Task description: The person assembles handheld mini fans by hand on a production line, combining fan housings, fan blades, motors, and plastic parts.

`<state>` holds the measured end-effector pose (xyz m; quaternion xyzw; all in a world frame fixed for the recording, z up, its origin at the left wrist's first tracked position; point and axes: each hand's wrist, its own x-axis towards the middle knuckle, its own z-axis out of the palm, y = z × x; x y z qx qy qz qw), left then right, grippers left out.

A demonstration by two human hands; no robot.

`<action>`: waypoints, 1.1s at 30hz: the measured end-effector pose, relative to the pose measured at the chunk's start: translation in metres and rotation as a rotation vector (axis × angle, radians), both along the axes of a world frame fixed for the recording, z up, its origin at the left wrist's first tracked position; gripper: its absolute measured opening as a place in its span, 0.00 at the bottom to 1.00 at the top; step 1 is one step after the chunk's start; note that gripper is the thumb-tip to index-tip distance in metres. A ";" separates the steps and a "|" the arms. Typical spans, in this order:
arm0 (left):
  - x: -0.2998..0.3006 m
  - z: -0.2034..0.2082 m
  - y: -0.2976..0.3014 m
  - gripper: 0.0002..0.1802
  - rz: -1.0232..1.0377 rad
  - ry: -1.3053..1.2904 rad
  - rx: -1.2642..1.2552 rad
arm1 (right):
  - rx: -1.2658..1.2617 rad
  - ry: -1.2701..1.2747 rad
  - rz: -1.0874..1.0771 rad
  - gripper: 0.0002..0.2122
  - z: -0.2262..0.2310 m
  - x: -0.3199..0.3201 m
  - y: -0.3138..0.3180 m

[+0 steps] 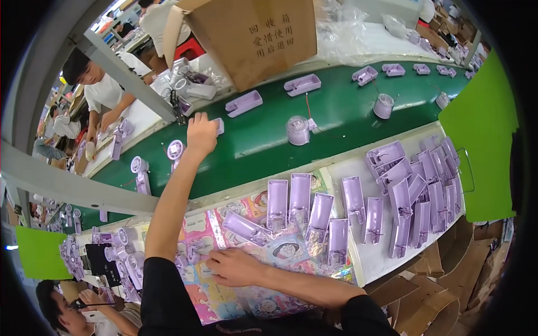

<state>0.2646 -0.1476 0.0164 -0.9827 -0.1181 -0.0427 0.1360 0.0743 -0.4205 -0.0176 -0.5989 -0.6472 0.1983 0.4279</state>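
My left hand [202,135] reaches over the green conveyor belt with its fingers closed on a light purple plastic casing [219,126], which it largely hides. Lower down, my right hand [232,267] rests palm-down on a colourful cartoon-printed mat [224,297], its fingers extended beside small purple parts [193,252]. Beyond that hand lies a tilted purple half-shell [246,228]. Several more open half-shells stand in a loose row, among them an upright one [300,197] with small parts inside its lower end.
The green belt [252,157] carries more half-shells and round purple fan heads [298,130]. A heap of casings [417,190] covers the white tabletop at right. A cardboard box [252,42] stands behind the belt. A grey metal post [131,73] rises at left; co-workers sit beyond.
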 end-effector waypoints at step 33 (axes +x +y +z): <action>-0.216 0.043 -0.157 0.16 0.404 -0.218 -0.410 | 0.079 -0.034 -0.031 0.15 0.000 -0.009 -0.007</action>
